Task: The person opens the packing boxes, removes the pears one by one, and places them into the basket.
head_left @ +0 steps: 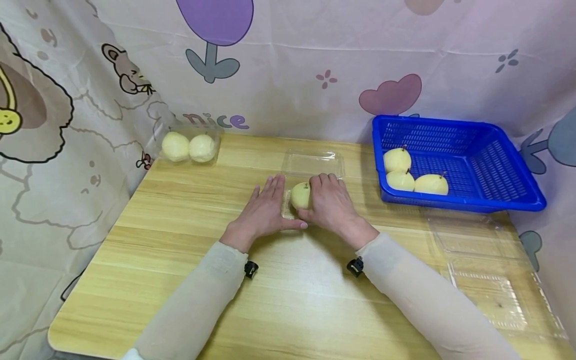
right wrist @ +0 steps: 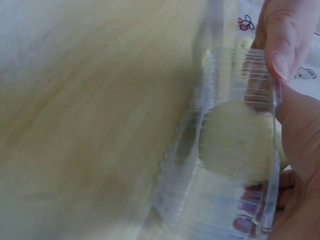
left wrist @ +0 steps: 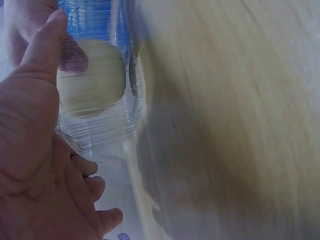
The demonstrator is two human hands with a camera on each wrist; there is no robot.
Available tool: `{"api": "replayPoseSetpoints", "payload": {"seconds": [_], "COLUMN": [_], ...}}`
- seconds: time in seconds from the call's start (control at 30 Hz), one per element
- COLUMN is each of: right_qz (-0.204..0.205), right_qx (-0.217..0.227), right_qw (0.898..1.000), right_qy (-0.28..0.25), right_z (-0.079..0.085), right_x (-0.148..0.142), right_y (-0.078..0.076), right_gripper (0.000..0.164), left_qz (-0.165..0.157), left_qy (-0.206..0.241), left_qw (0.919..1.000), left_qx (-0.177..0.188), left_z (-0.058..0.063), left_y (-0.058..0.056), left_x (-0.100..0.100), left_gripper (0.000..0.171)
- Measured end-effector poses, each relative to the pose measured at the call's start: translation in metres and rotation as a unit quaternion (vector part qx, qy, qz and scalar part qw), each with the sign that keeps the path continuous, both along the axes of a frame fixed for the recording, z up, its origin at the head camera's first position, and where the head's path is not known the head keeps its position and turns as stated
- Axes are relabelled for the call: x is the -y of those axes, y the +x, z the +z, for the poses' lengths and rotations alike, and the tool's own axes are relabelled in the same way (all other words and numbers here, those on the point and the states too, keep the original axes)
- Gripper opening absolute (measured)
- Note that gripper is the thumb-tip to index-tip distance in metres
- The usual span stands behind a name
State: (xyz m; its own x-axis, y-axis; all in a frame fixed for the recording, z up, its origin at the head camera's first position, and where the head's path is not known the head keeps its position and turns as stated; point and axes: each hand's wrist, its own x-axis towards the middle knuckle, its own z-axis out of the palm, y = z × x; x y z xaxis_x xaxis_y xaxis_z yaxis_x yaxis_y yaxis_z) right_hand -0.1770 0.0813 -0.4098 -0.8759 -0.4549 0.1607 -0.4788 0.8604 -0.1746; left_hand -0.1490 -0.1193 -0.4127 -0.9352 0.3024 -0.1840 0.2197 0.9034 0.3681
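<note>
A pale yellow pear (head_left: pixel 300 195) sits in a clear plastic clamshell box (left wrist: pixel 102 132) at the middle of the table. My right hand (head_left: pixel 332 204) grips the pear from its right side, fingers over the far side and thumb at the near side. Along the box's left side lies my left hand (head_left: pixel 264 210), its fingers straight and its thumb stretched across the near edge. The box's lid (head_left: pixel 312 163) lies folded back beyond both hands. Through the ridged wall in the right wrist view, the pear (right wrist: pixel 237 142) shows blurred.
A blue basket (head_left: pixel 463 204) with several pears (head_left: pixel 431 185) stands at the back right. Another clear box (head_left: pixel 216 142) holding two pears (head_left: pixel 202 148) is at the back left. An open clear box (head_left: pixel 490 295) lies at the right edge of the wooden table (head_left: pixel 180 220). A printed curtain (head_left: pixel 292 90) hangs behind.
</note>
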Motion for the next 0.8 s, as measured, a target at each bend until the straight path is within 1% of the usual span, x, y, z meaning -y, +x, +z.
{"api": "replayPoseSetpoints", "payload": {"seconds": [0.2, 0.33, 0.5, 0.63, 0.8], "right_qz": [-0.005, -0.009, -0.021, -0.042, -0.072], "right_qx": [-0.008, -0.012, -0.019, -0.031, -0.042], "right_qw": [1.0, 1.0, 0.998, 0.996, 0.993], "right_qy": [-0.011, -0.025, -0.049, -0.067, -0.081], "right_z": [0.01, 0.023, 0.045, 0.066, 0.088], "right_x": [-0.007, -0.016, -0.032, -0.049, -0.075], "right_y": [-0.001, -0.004, -0.008, -0.011, -0.015], "right_gripper": [0.073, 0.075, 0.077, 0.077, 0.071], "left_qz": [0.003, 0.001, -0.001, 0.002, 0.002], "left_qy": [0.005, 0.003, -0.004, -0.002, -0.001], "left_qw": [1.0, 1.0, 1.0, 1.0, 0.9999], "left_qx": [-0.001, -0.003, -0.002, 0.006, 0.012], "left_z": [0.0, 0.0, 0.001, 0.002, 0.002], "left_y": [0.001, 0.0, 0.0, 0.001, 0.001], "left_x": [-0.001, -0.001, -0.001, -0.001, 0.0], "left_gripper": [0.143, 0.143, 0.142, 0.142, 0.141]}}
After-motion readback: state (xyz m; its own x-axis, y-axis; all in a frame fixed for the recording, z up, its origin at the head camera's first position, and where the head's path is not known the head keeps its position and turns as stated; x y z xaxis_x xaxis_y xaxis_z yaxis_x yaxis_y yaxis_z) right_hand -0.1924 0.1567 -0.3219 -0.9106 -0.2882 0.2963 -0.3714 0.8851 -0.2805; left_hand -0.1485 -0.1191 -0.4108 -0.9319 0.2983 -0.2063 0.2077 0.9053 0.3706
